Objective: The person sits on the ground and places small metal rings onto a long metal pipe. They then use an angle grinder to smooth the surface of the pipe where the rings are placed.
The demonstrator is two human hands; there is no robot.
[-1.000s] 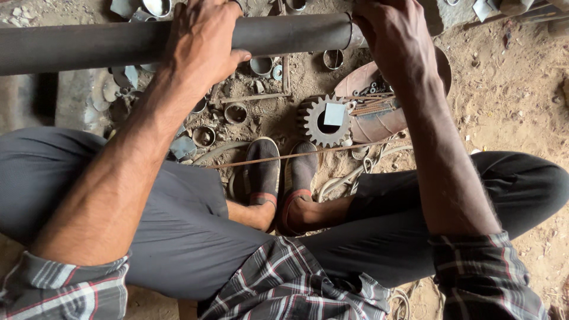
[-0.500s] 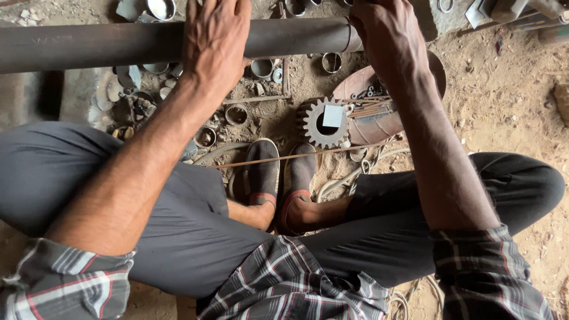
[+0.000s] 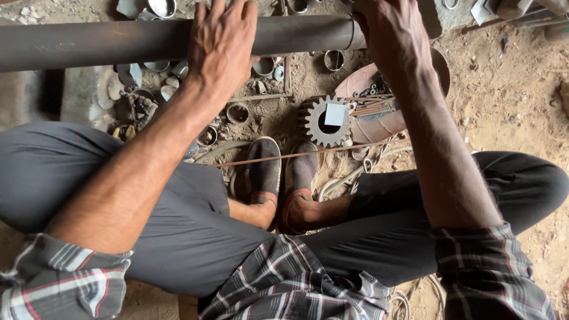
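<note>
Down on the dirt floor, a person sits with legs crossed, and a long dark pipe (image 3: 118, 41) runs across the top of the view, from about 9 o'clock to 1 o'clock. Its left end is cut off by the edge of the picture.

The left hand (image 3: 222, 47) lies flat on top of the pipe near 12 o'clock. Its fingers are spread out and draped over the far side, not curled tight. It looks like it presses down to keep the pipe from rolling.

Below the pipe, small metal rings (image 3: 237, 111) and little cups lie scattered on the ground. Nearer the middle, a thin rusty rod (image 3: 308, 155) runs across just above the person's two shoes (image 3: 278, 172). A gear wheel (image 3: 325, 121) with teeth sits flat on the ground past the shoes, with a small pale square on its hole.

The right hand (image 3: 394, 38) is at about 1 o'clock, where the pipe seems to end at a ring-shaped joint. This hand covers that end, so it is hard to say what it grips or how tight it holds. The two hands are apart, one at each side of the joint.

Under the right arm sits a round rusty dish (image 3: 367, 121) with bolts and rods in it, partly hidden by the wrist.
</note>
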